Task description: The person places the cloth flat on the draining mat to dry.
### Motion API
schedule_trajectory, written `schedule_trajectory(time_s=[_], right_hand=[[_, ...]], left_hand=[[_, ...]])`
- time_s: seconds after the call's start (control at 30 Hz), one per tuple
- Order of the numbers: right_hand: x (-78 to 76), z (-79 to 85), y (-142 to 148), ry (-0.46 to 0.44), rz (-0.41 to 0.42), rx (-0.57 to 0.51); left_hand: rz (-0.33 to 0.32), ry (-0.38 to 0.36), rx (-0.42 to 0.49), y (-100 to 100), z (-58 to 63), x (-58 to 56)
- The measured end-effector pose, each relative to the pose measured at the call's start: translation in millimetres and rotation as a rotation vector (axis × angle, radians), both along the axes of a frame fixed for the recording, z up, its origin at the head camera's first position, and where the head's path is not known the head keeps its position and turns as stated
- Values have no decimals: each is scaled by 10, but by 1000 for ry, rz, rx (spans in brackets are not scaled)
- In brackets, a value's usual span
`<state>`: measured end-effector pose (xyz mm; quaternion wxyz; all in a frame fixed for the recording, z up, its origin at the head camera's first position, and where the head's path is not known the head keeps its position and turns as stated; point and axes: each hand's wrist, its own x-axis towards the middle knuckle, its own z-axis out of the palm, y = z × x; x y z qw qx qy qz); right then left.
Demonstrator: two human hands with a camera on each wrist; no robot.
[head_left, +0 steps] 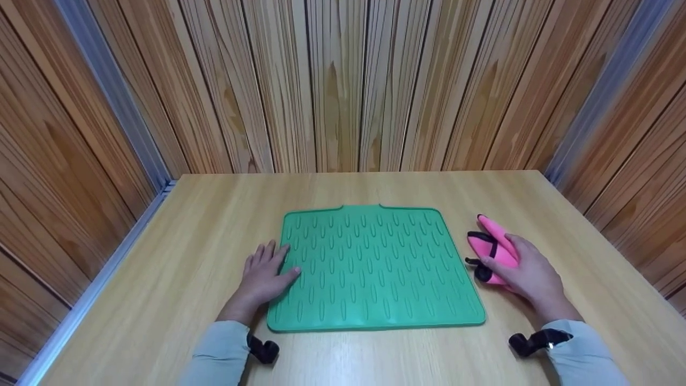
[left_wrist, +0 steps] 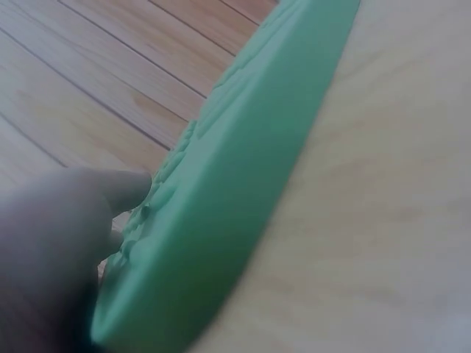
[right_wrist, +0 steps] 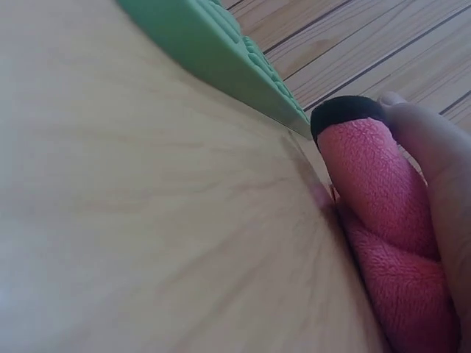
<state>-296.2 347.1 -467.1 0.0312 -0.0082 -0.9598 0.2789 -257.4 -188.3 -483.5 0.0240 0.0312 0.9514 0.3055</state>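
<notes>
One pink cloth [head_left: 504,254], in right fingers [head_left: 519,244]

The green mat [head_left: 370,271] is viewed from above, forward and down, by the head camera. Its edge is shared by low, forward-facing wrist views, left close, right farther.

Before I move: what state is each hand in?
Left hand: open, touching the left edge of the green mat.
Right hand: closed, holding the pink cloth bundle.

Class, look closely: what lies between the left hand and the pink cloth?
The green mat lies flat between the left hand and the pink cloth; the head view shows this.
</notes>
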Motion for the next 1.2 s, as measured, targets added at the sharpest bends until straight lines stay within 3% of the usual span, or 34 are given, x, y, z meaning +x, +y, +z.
schedule_trajectory(time_s=[0.27, 0.57, 1.2], right_hand=[[8, 5, 14, 55, 56, 33], [-15, 9, -3, 7, 57, 80], [-1, 44, -42, 42, -17, 31]], left_hand=[[1, 36, -10, 32, -4, -11], [26, 37, -2, 7, -19, -29], [12, 67, -25, 23, -31, -9]])
